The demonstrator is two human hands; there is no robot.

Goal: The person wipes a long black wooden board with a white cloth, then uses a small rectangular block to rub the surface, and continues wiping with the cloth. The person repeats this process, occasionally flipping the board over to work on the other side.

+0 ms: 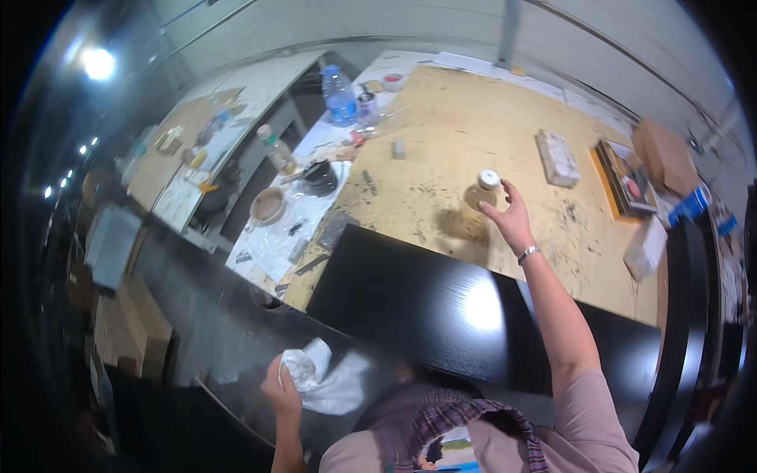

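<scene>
A person's right hand (514,222) grips a white-capped bottle (473,199) just right of center in the frame, against a smudged tan tabletop (457,110) and beyond a glossy black panel (410,296), while the left hand (277,386) clutches a crumpled white cloth (335,388) at lower left.

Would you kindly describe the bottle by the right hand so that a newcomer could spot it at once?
Find the large tan tabletop, then the glossy black board along its near edge. Just beyond that board stands a see-through bottle. Unlike the big blue-tinted bottle farther left, it has a white cap and the right hand around its upper part.
</scene>
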